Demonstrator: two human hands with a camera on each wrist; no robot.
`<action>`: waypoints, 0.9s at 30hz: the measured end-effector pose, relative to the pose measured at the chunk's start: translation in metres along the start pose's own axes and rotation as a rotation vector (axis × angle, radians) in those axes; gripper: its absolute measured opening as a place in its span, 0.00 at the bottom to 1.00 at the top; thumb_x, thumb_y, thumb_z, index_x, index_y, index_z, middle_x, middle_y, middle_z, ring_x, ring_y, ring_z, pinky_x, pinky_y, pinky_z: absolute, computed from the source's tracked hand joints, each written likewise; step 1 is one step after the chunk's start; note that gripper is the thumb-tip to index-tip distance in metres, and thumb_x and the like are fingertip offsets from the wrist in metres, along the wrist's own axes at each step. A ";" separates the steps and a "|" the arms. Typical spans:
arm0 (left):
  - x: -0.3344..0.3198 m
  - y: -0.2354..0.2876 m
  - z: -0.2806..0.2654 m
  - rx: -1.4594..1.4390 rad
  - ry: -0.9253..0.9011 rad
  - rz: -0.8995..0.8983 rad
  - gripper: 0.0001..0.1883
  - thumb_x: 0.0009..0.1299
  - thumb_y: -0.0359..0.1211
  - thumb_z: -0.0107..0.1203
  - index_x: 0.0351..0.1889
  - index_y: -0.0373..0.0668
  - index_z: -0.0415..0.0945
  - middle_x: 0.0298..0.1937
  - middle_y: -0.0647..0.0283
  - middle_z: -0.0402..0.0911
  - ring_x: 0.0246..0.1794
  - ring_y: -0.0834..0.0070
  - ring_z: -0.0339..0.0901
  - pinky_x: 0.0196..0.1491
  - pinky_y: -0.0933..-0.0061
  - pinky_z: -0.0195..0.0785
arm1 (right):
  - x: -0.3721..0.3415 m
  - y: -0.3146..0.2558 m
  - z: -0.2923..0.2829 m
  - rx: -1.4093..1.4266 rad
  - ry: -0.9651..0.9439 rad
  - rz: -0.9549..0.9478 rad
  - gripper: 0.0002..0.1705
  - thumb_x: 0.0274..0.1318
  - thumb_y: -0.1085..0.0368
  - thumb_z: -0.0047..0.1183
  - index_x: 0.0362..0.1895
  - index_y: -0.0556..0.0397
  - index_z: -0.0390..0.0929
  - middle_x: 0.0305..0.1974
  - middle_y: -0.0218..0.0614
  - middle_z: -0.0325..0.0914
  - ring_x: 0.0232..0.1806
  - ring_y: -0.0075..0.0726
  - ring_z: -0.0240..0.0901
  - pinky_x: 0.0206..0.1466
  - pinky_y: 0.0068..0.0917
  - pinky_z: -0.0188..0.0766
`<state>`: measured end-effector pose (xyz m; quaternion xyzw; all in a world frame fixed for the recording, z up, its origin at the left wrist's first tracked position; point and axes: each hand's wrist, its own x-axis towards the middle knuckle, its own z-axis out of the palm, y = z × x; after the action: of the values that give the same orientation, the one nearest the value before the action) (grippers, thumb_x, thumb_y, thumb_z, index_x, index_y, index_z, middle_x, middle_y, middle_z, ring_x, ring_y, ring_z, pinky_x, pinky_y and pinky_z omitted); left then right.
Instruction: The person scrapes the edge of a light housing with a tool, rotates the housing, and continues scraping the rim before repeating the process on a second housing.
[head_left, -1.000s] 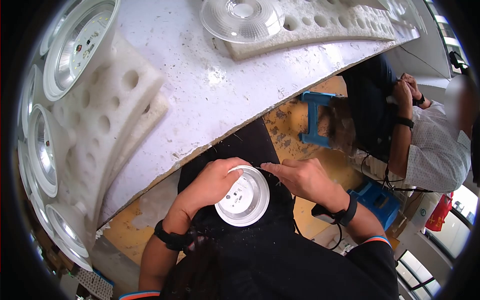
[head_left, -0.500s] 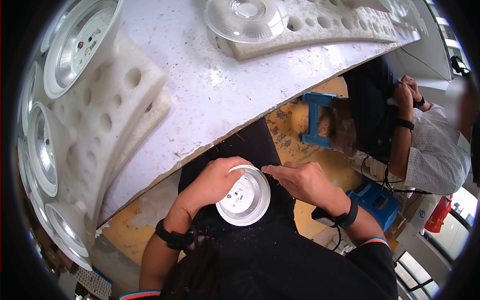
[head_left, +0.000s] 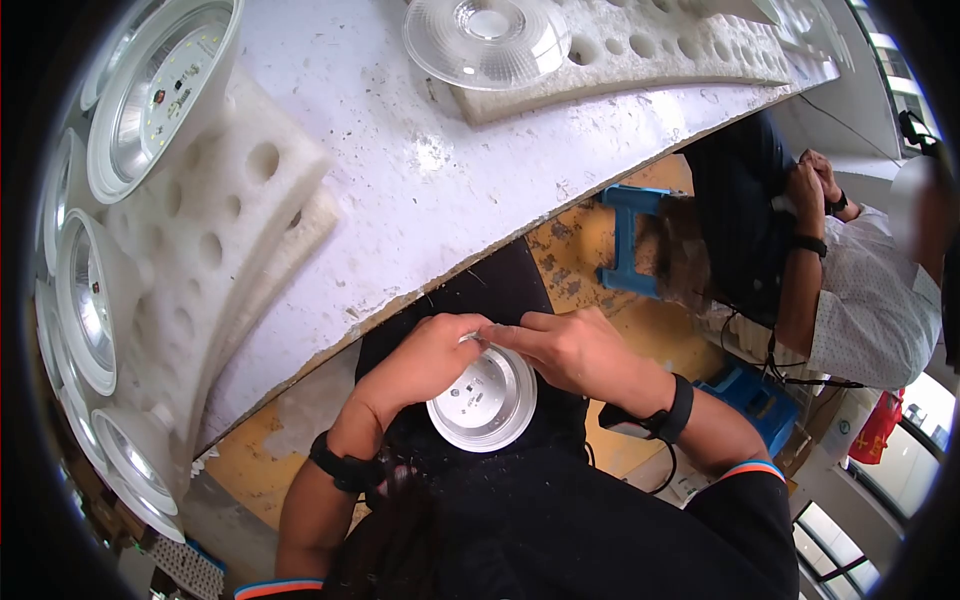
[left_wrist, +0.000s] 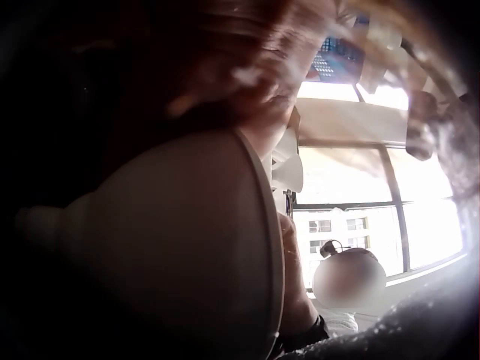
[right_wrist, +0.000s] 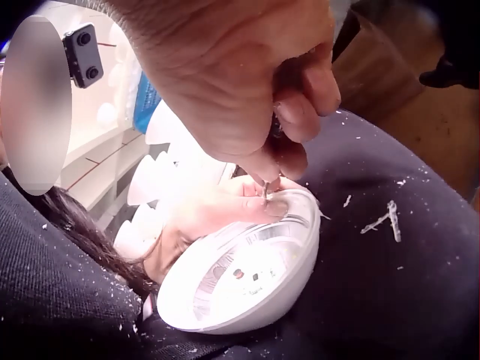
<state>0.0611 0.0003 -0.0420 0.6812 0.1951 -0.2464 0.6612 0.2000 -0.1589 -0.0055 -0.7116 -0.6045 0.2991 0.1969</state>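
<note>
On the lap lies a white cone-shaped LED bulb housing, its round mouth facing up and a small circuit board inside. The left hand grips its rim, thumb over the edge. Fingers of the right hand are curled round a thin, metal-tipped tool, mostly hidden in the grip. The tip is at the rim close by the left thumb. From the left wrist, the housing's smooth outer side shows in shadow.
A worn white table stands ahead. Several bulb housings sit in a holed foam block at left. A clear lens rests by another foam block. White shavings dot the trousers. A person sits at right.
The right hand has moved left along the housing's rim, from its upper right edge to beside the left thumb. The left hand and housing have hardly moved.
</note>
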 end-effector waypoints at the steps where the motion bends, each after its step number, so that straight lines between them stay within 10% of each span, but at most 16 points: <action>1: 0.000 -0.002 -0.002 -0.041 -0.035 -0.014 0.13 0.70 0.28 0.50 0.48 0.33 0.78 0.40 0.52 0.84 0.41 0.68 0.82 0.46 0.69 0.73 | -0.001 0.001 0.000 0.002 0.000 -0.001 0.20 0.51 0.66 0.58 0.52 0.41 0.81 0.25 0.31 0.74 0.22 0.40 0.76 0.22 0.36 0.70; 27: -0.003 0.003 0.000 -0.005 0.030 -0.054 0.12 0.67 0.28 0.54 0.46 0.34 0.79 0.39 0.54 0.84 0.41 0.71 0.82 0.47 0.70 0.73 | 0.006 0.006 0.004 -0.061 0.015 -0.068 0.13 0.53 0.63 0.57 0.45 0.43 0.80 0.24 0.30 0.74 0.23 0.40 0.77 0.22 0.34 0.70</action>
<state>0.0609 0.0001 -0.0379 0.6776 0.2240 -0.2531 0.6532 0.2023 -0.1549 -0.0136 -0.6987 -0.6357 0.2682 0.1894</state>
